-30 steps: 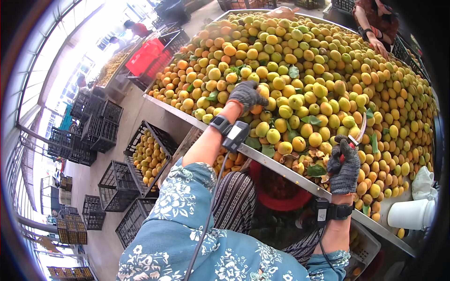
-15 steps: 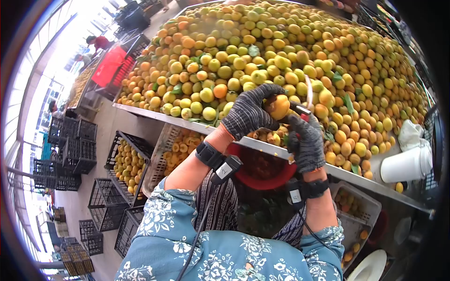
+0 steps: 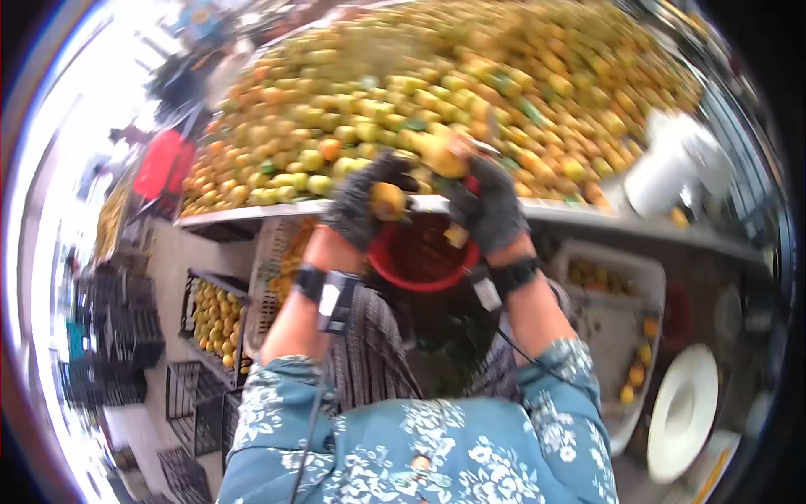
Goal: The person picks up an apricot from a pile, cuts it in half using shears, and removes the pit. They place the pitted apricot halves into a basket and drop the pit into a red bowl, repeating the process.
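Note:
Both hands wear dark knit gloves, at the front edge of a table (image 3: 537, 207) heaped with yellow and orange fruit (image 3: 369, 130). My left hand (image 3: 357, 202) is wrapped round a yellow-orange fruit (image 3: 388, 202). My right hand (image 3: 489, 202) is closed on a tool with a red part (image 3: 473, 183), blurred by motion. Just above and left of that hand, another yellow fruit (image 3: 445, 154) shows; whether it is touched I cannot tell. Below the hands sits a red basin (image 3: 424, 284) with dark contents.
A black crate (image 3: 189, 323) of fruit and a pale crate (image 3: 259, 290) of fruit stand at left. On the right are a white bucket (image 3: 663, 172), a pale tray (image 3: 621, 260) with some fruit and a white round lid-like object (image 3: 684, 412).
The view has shifted and blurred. My left hand, previously on the fruit beside the tool, has come away from the tool with a fruit. Both hands appear lower and further left.

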Motion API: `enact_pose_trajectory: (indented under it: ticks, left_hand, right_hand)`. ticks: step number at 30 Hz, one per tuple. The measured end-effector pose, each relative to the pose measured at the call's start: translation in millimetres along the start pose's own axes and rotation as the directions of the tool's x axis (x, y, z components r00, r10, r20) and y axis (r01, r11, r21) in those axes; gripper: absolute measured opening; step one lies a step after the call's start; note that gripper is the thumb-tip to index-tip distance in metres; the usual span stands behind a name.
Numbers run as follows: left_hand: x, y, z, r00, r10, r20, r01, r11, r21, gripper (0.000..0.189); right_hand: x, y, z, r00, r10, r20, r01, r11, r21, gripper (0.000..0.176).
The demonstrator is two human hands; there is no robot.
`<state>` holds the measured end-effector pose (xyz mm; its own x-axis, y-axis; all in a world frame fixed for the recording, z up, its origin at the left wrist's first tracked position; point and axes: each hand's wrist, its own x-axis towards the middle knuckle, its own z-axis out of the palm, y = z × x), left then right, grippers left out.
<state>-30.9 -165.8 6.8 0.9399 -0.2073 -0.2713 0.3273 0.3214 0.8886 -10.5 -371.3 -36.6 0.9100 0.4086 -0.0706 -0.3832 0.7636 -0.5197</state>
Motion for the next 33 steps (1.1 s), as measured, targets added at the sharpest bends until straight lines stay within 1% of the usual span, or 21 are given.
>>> enact_pose_trajectory:
  ticks: [1, 2, 3, 4, 7, 8, 10, 12, 14, 16, 18, 21, 22, 23, 24, 26, 28, 30, 31, 32, 33]
  left_hand:
    - [-6, -1, 11, 0.999, -0.050, 0.006, 0.050, 0.998, -0.028, 0.042]
    - [-9, -2, 19, 0.993, -0.114, 0.013, 0.114, 0.992, -0.056, 0.043]
    - [-8, -7, 18, 0.970, 0.206, 0.132, -0.244, 0.773, 0.586, 0.047]
    - [-4, -16, 27, 0.804, 0.387, 0.452, -0.525, 0.102, 0.845, 0.051]
    - [-3, -30, 90, 0.845, 0.220, 0.487, -0.534, 0.311, 0.786, 0.052]
    - [25, -61, 84, 0.903, 0.100, 0.419, -0.271, 0.887, 0.374, 0.050]
    - [9, -72, 141, 0.663, 0.223, 0.715, -0.747, 0.249, 0.616, 0.045]
    - [23, -113, 173, 0.688, 0.170, 0.706, -0.679, 0.493, 0.544, 0.033]
    - [19, -146, 217, 0.813, -0.037, 0.581, -0.222, 0.903, 0.368, 0.022]
    - [3, -157, 254, 0.842, -0.356, 0.405, 0.255, 0.925, 0.282, 0.022]
    - [-7, -178, 277, 0.784, -0.482, 0.390, 0.370, 0.868, 0.330, 0.024]
    - [-8, -211, 284, 0.719, -0.504, 0.479, 0.387, 0.862, 0.327, 0.035]
    - [-7, -214, 282, 0.702, -0.415, 0.578, 0.170, 0.887, 0.430, 0.038]
    - [-9, -212, 282, 0.654, -0.340, 0.676, -0.063, 0.866, 0.496, 0.040]
    - [-10, -209, 281, 0.669, -0.332, 0.665, -0.066, 0.865, 0.498, 0.040]
    - [-22, -179, 280, 0.773, -0.413, 0.481, 0.183, 0.872, 0.454, 0.041]
    - [-35, -148, 273, 0.791, -0.421, 0.444, 0.205, 0.866, 0.456, 0.045]
    - [-49, -126, 255, 0.710, -0.393, 0.584, 0.047, 0.854, 0.518, 0.053]
    - [-59, -118, 247, 0.685, -0.340, 0.645, 0.033, 0.898, 0.438, 0.063]
    - [-68, -114, 238, 0.712, -0.316, 0.627, 0.017, 0.901, 0.434, 0.063]
    - [-77, -111, 228, 0.699, -0.263, 0.665, 0.008, 0.933, 0.360, 0.067]
  right_hand:
    - [-12, 0, 4, 0.936, -0.318, 0.148, 0.348, 0.783, -0.516, 0.021]
    - [-24, -1, -2, 0.989, -0.106, 0.103, 0.103, 0.994, 0.033, 0.022]
    - [-44, -8, 2, 0.977, -0.139, 0.159, 0.127, 0.989, 0.081, 0.025]
    - [-77, -24, 20, 0.979, -0.187, 0.084, 0.200, 0.960, -0.198, 0.027]
    - [-137, -40, -3, 0.979, -0.127, 0.162, 0.115, 0.990, 0.080, 0.029]
    - [-167, -49, -12, 0.982, -0.144, 0.123, 0.139, 0.989, 0.051, 0.031]
    - [-219, -56, -34, 0.977, -0.194, 0.094, 0.192, 0.981, 0.024, 0.035]
    - [-275, -63, -41, 0.941, -0.258, -0.220, 0.228, 0.962, -0.152, 0.037]
    - [-320, -65, -53, 0.920, -0.245, -0.307, 0.245, 0.969, -0.039, 0.039]
    - [-342, -53, -85, 0.948, -0.216, -0.232, 0.246, 0.963, 0.108, 0.043]
    - [-374, -35, -115, 0.910, -0.194, -0.366, 0.264, 0.953, 0.151, 0.044]
    - [-406, -22, -141, 0.825, -0.204, -0.527, 0.286, 0.955, 0.078, 0.044]
    - [-409, -14, -153, 0.834, -0.196, -0.515, 0.276, 0.958, 0.083, 0.044]
    - [-412, -8, -161, 0.724, -0.419, -0.547, 0.159, 0.874, -0.459, 0.035]
    - [-414, -5, -170, 0.643, -0.633, -0.431, -0.049, 0.528, -0.848, 0.027]
    - [-410, -8, -171, 0.690, -0.472, -0.549, 0.022, 0.772, -0.636, 0.027]
    - [-394, -13, -171, 0.677, -0.723, -0.138, 0.038, 0.221, -0.974, 0.042]
    - [-381, -32, -145, 0.750, -0.651, -0.118, -0.042, 0.131, -0.990, 0.040]
    - [-370, -42, -123, 0.816, -0.494, -0.299, 0.200, 0.728, -0.656, 0.039]
    - [-359, -48, -106, 0.918, -0.235, -0.319, 0.257, 0.966, 0.026, 0.038]
    - [-351, -49, -99, 0.918, -0.248, -0.310, 0.220, 0.968, -0.122, 0.033]
